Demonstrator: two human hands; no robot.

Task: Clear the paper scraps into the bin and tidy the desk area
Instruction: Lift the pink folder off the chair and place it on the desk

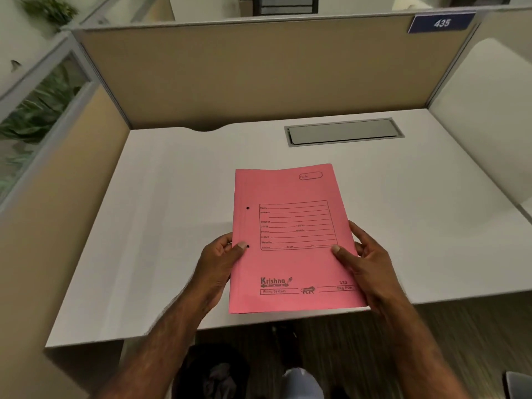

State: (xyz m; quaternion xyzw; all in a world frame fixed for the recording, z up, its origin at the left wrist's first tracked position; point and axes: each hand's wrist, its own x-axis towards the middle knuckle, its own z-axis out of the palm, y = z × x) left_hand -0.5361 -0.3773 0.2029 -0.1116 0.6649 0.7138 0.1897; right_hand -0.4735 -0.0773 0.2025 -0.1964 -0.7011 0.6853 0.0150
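Hands gripping pink file folder (290,240) edges, left hand (221,260), right hand (365,260), thumbs on top, possibly above desk (172,211)

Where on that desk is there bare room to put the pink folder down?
Almost everywhere. The white desk is bare left of the pink folder up to the tan partition, and right of it up to the white side panel. At the back, the grey cable hatch takes the right part. Only the front middle is busy, with the left hand and right hand gripping the folder.
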